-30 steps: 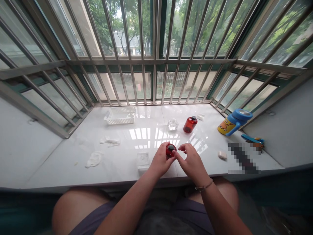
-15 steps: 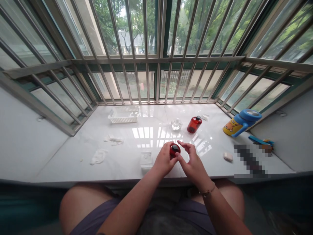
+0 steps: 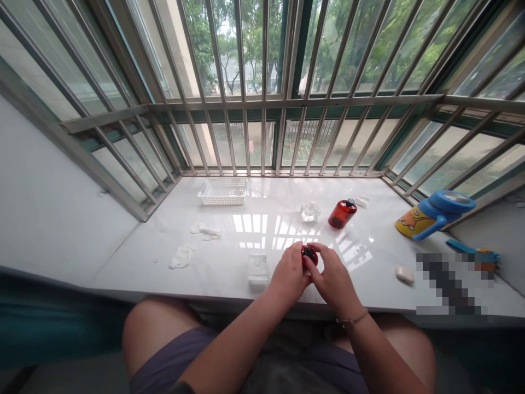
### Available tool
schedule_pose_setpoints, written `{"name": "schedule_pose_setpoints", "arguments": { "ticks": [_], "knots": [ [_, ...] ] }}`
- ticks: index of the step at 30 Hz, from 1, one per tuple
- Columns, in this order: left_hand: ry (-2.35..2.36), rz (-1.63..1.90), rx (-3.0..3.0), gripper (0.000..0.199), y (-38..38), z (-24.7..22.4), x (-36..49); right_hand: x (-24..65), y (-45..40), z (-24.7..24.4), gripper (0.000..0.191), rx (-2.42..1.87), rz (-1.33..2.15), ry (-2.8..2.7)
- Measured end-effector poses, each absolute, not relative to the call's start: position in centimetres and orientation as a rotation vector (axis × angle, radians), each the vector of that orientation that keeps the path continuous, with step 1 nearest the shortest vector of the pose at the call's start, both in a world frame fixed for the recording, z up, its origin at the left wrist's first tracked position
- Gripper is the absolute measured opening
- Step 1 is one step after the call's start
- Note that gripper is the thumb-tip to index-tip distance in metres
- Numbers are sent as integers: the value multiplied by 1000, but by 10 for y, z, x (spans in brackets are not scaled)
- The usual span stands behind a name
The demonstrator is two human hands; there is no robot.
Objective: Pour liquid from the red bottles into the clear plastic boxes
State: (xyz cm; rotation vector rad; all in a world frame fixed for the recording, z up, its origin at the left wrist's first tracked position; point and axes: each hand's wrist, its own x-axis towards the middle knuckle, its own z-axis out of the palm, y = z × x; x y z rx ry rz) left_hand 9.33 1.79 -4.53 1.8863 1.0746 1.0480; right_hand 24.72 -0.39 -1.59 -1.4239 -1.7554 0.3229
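Observation:
Near the counter's front edge, my left hand is wrapped round a small red bottle with a black top. My right hand is closed on the same bottle from the right, thumb and fingers around its top. The bottle's lower part is hidden by my hands. Another red bottle with a black cap stands tilted in view behind them. Left of it is a clear glass piece. A clear square box lies just left of my left hand.
A white basket sits at the back left. Crumpled white pieces lie on the left. At right are a blue and yellow cup, a pale lump and a blue strap. Window bars border the counter.
My right hand has closed in on the bottle, its fingers now around the black top. The camera view has turned a little, so the counter's things appear further right.

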Motion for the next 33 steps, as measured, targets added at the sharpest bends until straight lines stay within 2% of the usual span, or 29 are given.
{"name": "schedule_pose_setpoints", "arguments": {
  "ticks": [2,3,6,9,11,15,22,26,28,30,33],
  "knots": [
    [1011,1049,1947,96,7,-37,79,250,-3,-17,28,-1404,230,-1796],
    [970,1066,1980,94,2,-31,68,254,-4,-18,27,-1404,199,-1805],
    [1069,1216,2023,52,1,-16,17,272,-4,-20,29,-1464,105,-1782],
    [1629,1140,2081,35,25,-15,-53,298,-4,-23,36,-1590,22,-1710],
    [1933,958,2062,38,49,-22,-100,314,-4,-26,42,-1682,-5,-1655],
    [2091,806,2010,42,93,-39,-170,331,-3,-30,47,-1777,-22,-1587],
    [2060,659,2054,30,125,-50,-195,326,-5,-31,45,-1742,-77,-1594],
    [2030,744,2022,15,127,-43,-195,325,-5,-30,46,-1732,-92,-1585],
    [2005,840,1978,13,125,-36,-194,325,-6,-30,46,-1731,-93,-1583],
    [1973,972,1911,20,118,-29,-190,324,-6,-30,46,-1737,-91,-1577],
    [1897,1175,1754,39,98,-23,-172,323,-6,-31,46,-1739,-95,-1556]
  ]
}}
